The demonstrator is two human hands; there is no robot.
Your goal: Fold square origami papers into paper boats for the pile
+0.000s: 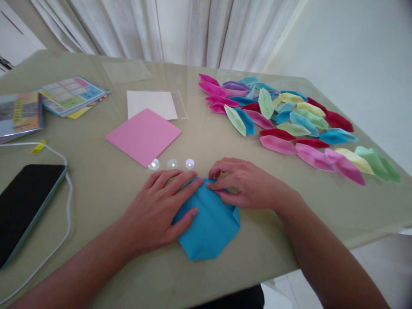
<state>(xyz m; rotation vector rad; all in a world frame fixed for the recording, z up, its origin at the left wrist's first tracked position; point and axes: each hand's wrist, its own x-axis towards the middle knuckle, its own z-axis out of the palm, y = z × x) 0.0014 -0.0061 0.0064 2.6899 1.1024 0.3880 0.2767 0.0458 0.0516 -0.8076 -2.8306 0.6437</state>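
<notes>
Working at the table (96, 257), had folded paper pieces (265, 103) spread toward the far right and the blue paper (209, 223) near the front edge. Pressed on it with the left hand (167, 206), open across its left side; pinched its far edge with the right hand (246, 182), fingers curled. Saw three small discs (173, 163) just beyond.

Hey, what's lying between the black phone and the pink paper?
A white cable, close beside the phone, then bare tabletop up to the pink paper, seen in the head view.
</notes>
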